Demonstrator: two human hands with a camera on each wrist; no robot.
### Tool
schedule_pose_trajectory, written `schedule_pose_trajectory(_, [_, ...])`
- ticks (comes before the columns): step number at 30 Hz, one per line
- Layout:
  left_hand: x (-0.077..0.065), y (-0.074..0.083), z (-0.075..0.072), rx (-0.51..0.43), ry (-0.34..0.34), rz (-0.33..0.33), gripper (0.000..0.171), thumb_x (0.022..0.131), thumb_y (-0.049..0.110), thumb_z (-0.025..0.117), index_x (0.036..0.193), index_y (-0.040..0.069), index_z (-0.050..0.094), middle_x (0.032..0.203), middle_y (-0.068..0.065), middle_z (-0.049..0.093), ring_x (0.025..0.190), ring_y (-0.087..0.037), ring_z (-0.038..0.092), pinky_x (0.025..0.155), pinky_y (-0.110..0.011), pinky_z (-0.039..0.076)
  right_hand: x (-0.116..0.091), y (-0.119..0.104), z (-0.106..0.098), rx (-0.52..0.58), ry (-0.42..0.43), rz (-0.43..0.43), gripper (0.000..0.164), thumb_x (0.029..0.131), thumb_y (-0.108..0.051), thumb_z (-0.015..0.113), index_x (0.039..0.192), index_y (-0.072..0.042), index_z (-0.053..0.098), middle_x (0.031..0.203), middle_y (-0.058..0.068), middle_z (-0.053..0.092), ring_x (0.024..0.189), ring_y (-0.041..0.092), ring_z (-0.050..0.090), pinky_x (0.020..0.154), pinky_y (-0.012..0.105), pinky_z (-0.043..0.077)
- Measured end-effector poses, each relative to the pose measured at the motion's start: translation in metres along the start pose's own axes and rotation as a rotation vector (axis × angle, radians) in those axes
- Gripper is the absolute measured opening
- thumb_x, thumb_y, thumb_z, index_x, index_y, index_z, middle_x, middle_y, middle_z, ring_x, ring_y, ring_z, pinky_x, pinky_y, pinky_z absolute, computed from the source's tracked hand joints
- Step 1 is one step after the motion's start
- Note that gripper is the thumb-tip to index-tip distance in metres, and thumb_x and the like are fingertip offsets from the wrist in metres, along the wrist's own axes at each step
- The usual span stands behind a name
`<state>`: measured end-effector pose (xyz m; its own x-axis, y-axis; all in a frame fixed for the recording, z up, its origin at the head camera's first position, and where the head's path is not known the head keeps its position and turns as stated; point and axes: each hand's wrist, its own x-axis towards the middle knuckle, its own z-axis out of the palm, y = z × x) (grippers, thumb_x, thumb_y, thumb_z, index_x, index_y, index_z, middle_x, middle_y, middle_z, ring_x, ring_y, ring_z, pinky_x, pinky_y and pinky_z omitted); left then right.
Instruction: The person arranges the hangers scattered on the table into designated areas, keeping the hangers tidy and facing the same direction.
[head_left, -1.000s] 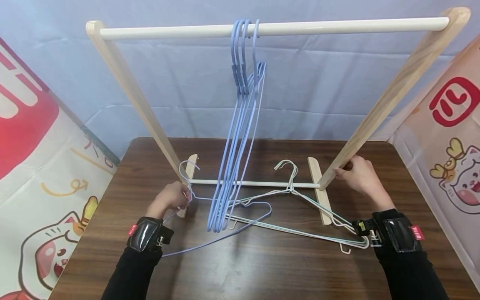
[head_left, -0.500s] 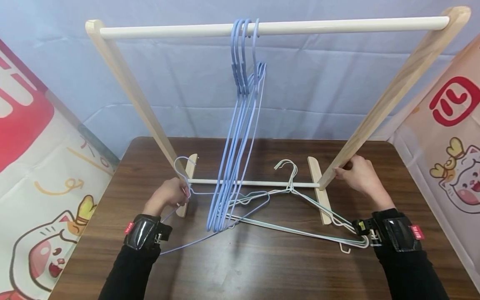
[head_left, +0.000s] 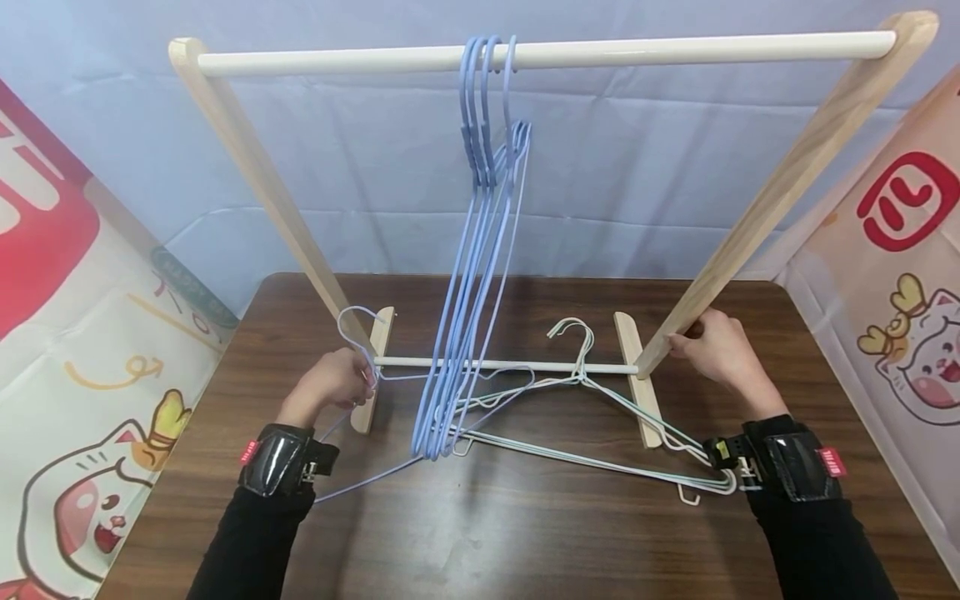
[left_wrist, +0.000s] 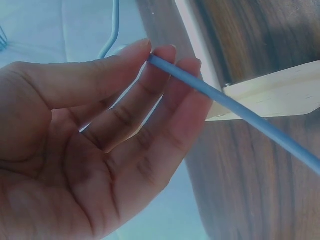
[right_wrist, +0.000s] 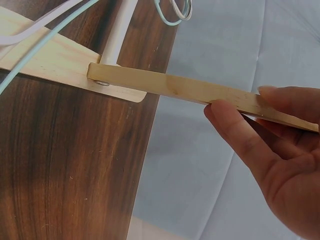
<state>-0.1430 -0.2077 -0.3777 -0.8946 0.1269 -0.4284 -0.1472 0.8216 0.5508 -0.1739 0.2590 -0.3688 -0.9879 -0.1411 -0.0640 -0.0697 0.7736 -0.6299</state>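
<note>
Pinching a loose blue hanger [head_left: 367, 481], left hand [head_left: 330, 387] sits near the left post [head_left: 270, 192] in head view; hung blue hangers [head_left: 441, 417] partly cover it. Right hand [head_left: 716, 354] grips the right post [head_left: 780, 198]. White and green hangers [head_left: 581, 380] lie low above the worktop [head_left: 525, 550]. Left wrist: thumb meets fingertips on blue wire, palm showing. Right wrist: thumb and fingers clasp the wood.

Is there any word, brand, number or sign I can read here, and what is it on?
Nothing is clearly legible:
Left red tag on left wrist strap: lettering too small.
Right red tag on right wrist strap: lettering too small.
Red sign on right wall panel: stylised, no certain word.
Red-and-white marking on left wall panel: cut off, unreadable.
Dark green patch nearby: too blurred.
</note>
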Motion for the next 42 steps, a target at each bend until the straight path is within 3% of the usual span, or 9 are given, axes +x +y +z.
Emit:
schedule_pose_trajectory(17, [-0.003, 0.003, -0.009, -0.123, 0.008, -0.018, 0.009, 0.078, -0.005, 0.061, 0.086, -0.007, 0.058, 0.080, -0.014, 0.063, 0.069, -0.021, 0.063, 0.061, -0.031, 0.053, 0.000, 0.000, 0.000, 0.001, 0.000, -0.006, 0.030, 0.089, -0.006, 0.054, 0.109, 0.017, 0.049, 0.092, 0.034, 0.059, 0.080, 0.039, 0.063, 0.054, 0.031, 0.049])
schedule_pose_trajectory(25, [-0.008, 0.006, -0.013, -0.128, 0.016, -0.004, 0.008, 0.079, -0.005, 0.058, 0.087, -0.007, 0.059, 0.085, -0.016, 0.064, 0.071, -0.023, 0.064, 0.061, -0.032, 0.054, 0.000, 0.001, 0.000, -0.002, 0.006, -0.010, 0.030, 0.089, -0.006, 0.055, 0.109, 0.017, 0.050, 0.091, 0.032, 0.059, 0.079, 0.038, 0.064, 0.053, 0.030, 0.048])
schedule_pose_trajectory(42, [-0.014, 0.016, -0.020, -0.104, 0.082, 0.023, 0.011, 0.078, -0.003, 0.061, 0.088, -0.005, 0.060, 0.079, -0.014, 0.064, 0.065, -0.019, 0.063, 0.060, -0.031, 0.053, 0.000, 0.000, 0.000, -0.005, 0.010, -0.011, 0.031, 0.089, -0.005, 0.055, 0.108, 0.018, 0.049, 0.092, 0.034, 0.058, 0.080, 0.039, 0.063, 0.053, 0.029, 0.049])
